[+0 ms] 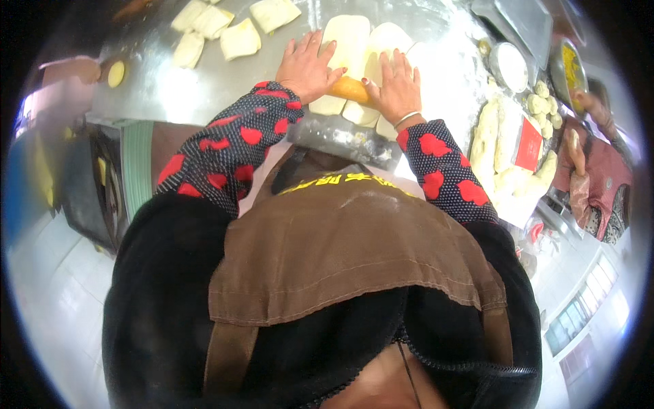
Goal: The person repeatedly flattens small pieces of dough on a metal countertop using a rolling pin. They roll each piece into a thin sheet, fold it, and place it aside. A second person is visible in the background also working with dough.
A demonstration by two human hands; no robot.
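A wooden rolling pin point(351, 91) lies crosswise over several flattened strips of pale dough point(346, 43) on the metal worktop point(138, 97). My left hand point(309, 69) rests flat over the pin's left end, its fingers stretched forward and apart. Over the right end lies my right hand point(397, 89), also with straight, spread fingers and a bangle at the wrist. Both thumbs point inward along the pin. The dough strips show in front of the pin and behind it. The pin's ends are hidden under my palms.
Several folded dough pieces point(241, 40) lie at upper left, near a small yellow disc point(116, 74). Rightward are long dough rolls point(485, 133), a red flat object point(529, 144), dough balls point(541, 105), a bowl of white contents point(509, 66) and a bowl of yellow filling point(569, 66). A co-worker's hand point(587, 99) reaches there.
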